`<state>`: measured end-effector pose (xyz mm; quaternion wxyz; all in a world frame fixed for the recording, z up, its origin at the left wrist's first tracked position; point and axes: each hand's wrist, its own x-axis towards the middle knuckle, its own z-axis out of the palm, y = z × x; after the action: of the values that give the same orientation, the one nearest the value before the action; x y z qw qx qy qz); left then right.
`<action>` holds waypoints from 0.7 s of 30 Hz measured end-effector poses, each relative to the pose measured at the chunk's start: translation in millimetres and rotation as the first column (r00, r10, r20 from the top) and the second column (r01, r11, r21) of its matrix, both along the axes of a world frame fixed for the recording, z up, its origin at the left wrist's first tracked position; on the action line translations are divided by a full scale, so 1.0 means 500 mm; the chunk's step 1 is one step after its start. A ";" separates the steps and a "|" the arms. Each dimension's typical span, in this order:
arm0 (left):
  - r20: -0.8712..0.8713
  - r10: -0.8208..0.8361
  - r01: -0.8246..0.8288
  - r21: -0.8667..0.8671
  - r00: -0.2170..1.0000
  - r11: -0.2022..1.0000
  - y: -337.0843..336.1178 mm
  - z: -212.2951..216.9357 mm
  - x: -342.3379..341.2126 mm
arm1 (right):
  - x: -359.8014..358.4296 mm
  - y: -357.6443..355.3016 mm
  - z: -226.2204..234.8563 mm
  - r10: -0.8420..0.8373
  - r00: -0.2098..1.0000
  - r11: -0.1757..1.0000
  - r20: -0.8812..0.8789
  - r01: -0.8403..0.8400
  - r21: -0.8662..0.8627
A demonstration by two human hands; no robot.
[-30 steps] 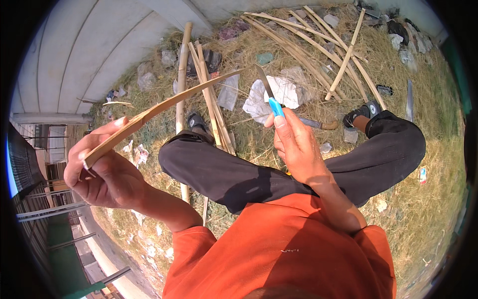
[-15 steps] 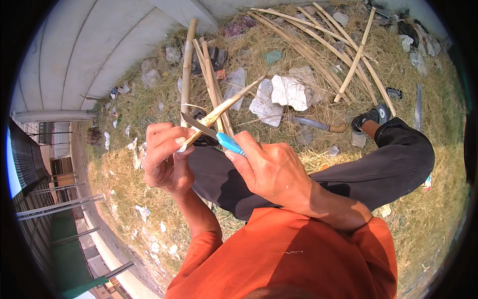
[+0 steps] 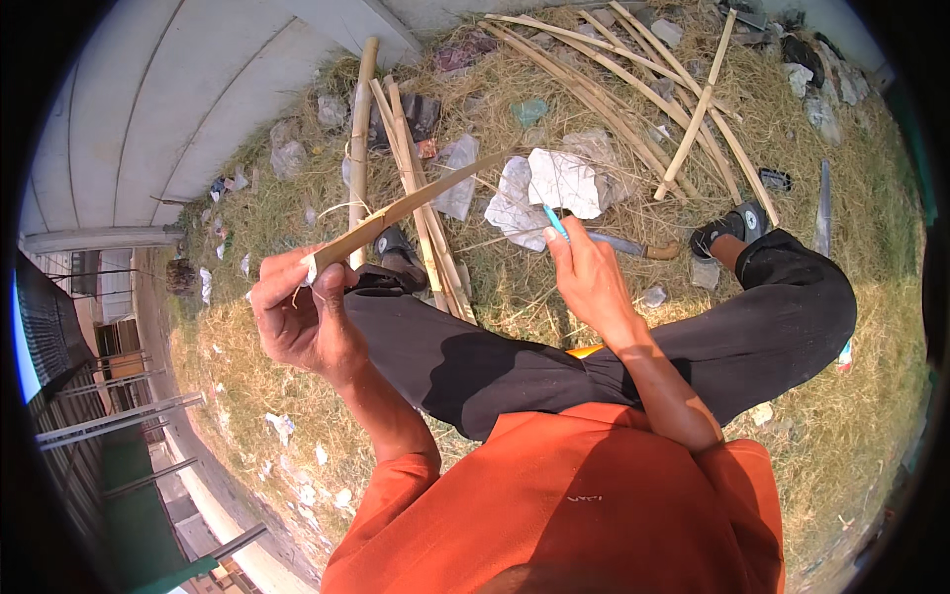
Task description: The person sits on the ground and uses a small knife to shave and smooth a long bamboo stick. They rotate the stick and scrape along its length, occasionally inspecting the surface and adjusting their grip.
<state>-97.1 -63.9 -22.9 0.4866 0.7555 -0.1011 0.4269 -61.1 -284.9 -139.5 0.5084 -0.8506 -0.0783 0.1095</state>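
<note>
My left hand (image 3: 307, 317) pinches one end of a pale split bamboo strip (image 3: 406, 206) between thumb and fingers. The strip slants up and away to the right, narrowing toward its far end, and a thin curled shaving (image 3: 346, 206) hangs off its side. To the right, my right hand (image 3: 596, 289) is closed on a utility knife with a light blue handle (image 3: 556, 222). The knife is apart from the strip, and its blade is hard to make out against the stones.
Bamboo strips (image 3: 714, 84) lie crossed at the far right; more strips (image 3: 414, 168) and a round pole (image 3: 363, 129) lie ahead of my left leg. White stones (image 3: 566, 183) and a wooden-handled knife (image 3: 661, 252) rest on dry grass. A long metal blade (image 3: 824, 208) lies at right.
My right hand has swung away to the right with the utility knife, off the bamboo strip. My left hand has moved slightly left, still holding the strip.
</note>
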 end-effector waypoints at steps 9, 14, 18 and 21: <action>0.037 -0.048 0.045 0.090 0.998 0.995 -0.004 0.009 0.003 | -0.014 0.062 0.214 0.325 0.917 0.867 0.233 -0.387 0.314; 0.085 -0.060 0.043 0.183 0.995 0.982 0.001 -0.006 0.007 | -0.010 0.107 0.137 0.126 0.907 0.969 0.402 -0.200 0.148; 0.271 -0.111 0.117 -0.004 0.956 0.993 -0.018 0.030 0.004 | 0.049 0.029 -0.250 -0.073 0.975 0.902 0.211 0.155 -0.404; 0.105 -0.038 0.030 0.077 0.994 0.997 0.009 0.017 0.016 | 0.064 0.023 -0.182 -0.075 0.994 0.971 0.082 0.091 -0.222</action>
<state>-89.0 -59.6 -14.4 0.4588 0.7477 -0.1557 0.4542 -29.1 -273.2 -230.5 0.4096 -0.9086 -0.0482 0.0652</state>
